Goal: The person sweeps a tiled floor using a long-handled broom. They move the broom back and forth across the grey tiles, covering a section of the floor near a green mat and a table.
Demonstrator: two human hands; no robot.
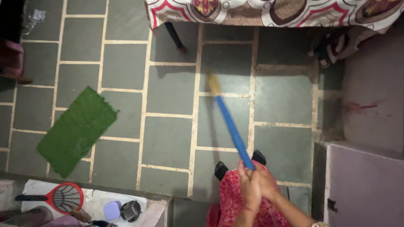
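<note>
**Blue handle, both hands locked on**

Blue plastic fills the grip: the right hand (266, 181) and left hand (249, 189) are wrapped tight together round the bottom end of the handle (232, 128), one pressed against the other, fingers closed. The stick slants up and left over the floor (168, 138), and its far tip is a yellow blur (213, 84) — too smeared to make out what it is.

Just below the hands, a pink patterned garment (231, 201) and two dark shoe toes (221, 169) peek out either side of the handle. The forearms are cut off by the bottom edge.

Further out, a green mat (75, 130) lies crooked across the grey tiles, well apart from the stick. Down in the lower left corner a ledge (160, 204) carries a red racket-shaped swatter (63, 196), a small lilac box (112, 209) and a dark round object (130, 210) beside it, hard to identify.

Up top, a patterned cloth (269, 11) hangs over a table, one dark leg (173, 35) showing under it. At right, a pale cabinet (364, 185) stands against the wall.
</note>
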